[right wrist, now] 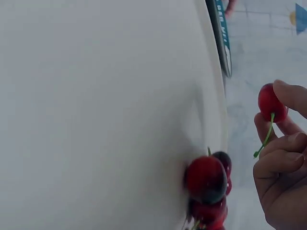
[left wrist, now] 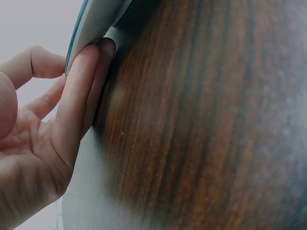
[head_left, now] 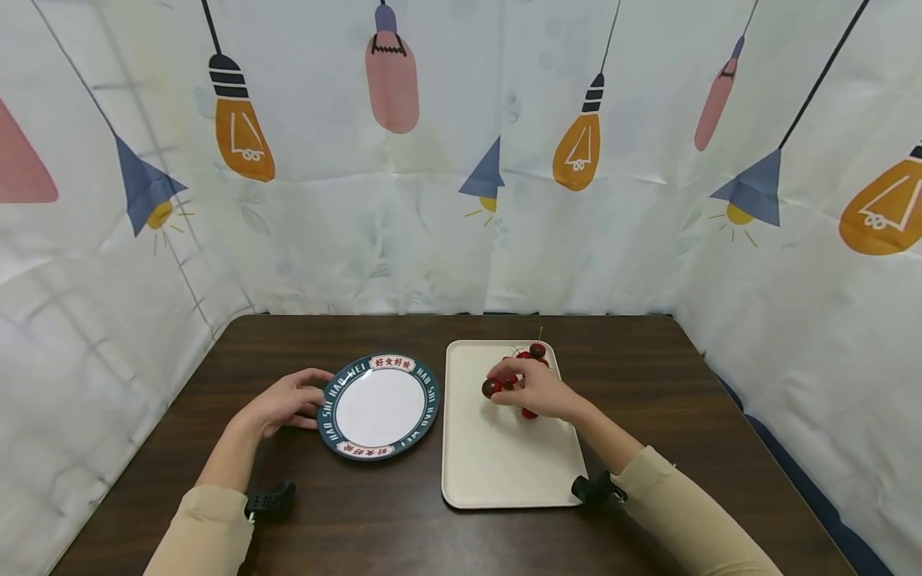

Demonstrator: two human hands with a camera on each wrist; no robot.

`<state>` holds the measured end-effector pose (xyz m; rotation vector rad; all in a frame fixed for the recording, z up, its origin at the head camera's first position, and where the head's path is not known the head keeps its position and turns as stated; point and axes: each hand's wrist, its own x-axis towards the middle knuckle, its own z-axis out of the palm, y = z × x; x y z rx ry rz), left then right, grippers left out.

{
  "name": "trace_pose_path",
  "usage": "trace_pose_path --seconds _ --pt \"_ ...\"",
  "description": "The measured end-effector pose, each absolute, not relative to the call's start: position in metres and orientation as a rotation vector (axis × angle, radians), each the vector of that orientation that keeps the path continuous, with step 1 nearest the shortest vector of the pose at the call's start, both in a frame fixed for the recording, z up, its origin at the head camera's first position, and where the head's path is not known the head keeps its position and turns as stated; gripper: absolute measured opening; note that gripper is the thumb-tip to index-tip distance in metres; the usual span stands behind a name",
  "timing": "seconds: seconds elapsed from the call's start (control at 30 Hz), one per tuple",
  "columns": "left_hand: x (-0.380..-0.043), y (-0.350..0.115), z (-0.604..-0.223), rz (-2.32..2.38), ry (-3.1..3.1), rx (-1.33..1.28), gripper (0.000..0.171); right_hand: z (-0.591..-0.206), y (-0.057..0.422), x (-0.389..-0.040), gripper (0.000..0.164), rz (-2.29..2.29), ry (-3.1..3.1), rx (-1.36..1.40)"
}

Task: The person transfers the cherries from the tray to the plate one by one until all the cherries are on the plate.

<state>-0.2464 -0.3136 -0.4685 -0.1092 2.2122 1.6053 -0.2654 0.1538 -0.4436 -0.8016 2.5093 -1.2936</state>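
In the head view my left hand (head_left: pixel 286 400) grips the left rim of a round plate (head_left: pixel 382 410), white inside a dark green lettered border. The left wrist view shows fingers (left wrist: pixel 79 84) under the plate's edge and the thumb against its rim. My right hand (head_left: pixel 542 390) is above a cream tray (head_left: pixel 504 472). Between its thumb and fingertips it pinches a dark red cherry (right wrist: pixel 268 101), whose green stem hangs down. Several other cherries (head_left: pixel 537 350) lie on the tray's far right part, partly hidden by that hand.
A dark wooden table (head_left: pixel 346 528) bears the plate on the left and the tray right of it, with a narrow gap between. A white curtain (head_left: pixel 324 240) printed with lamps surrounds the table's back and sides.
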Motion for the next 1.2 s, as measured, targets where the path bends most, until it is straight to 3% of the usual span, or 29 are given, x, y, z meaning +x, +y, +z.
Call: trace_pose_path --seconds 1.2 --pt "-0.254 -0.328 -0.477 1.723 2.041 -0.131 0.062 -0.441 0.052 -0.272 0.032 -1.201 2.417 -0.895"
